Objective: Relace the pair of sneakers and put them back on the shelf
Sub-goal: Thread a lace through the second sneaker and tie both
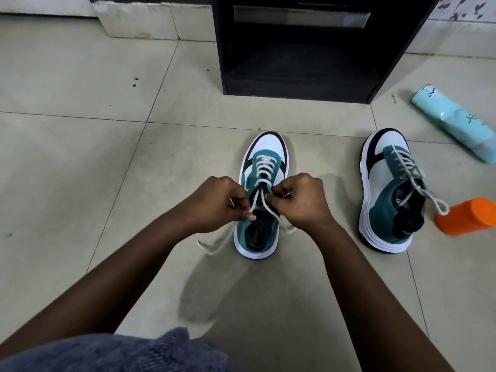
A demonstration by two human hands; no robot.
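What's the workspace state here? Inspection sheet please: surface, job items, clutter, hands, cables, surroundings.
Surface: tiled floor, a few dark specks.
Job items: centre sneaker upright, toe toward the shelf, laced, lace ends loose on the floor. Right sneaker tilted onto its side, laced, bow tied. Shelf black, low bay holds no shoes.
Clutter: pale blue tube lying on its side; orange container lying beside the right sneaker.
Hands: left hand and right hand each pinch the lace over the centre sneaker's tongue.
Cables: nothing seen.
Surroundings: white wall base behind; blue fabric at the bottom edge.
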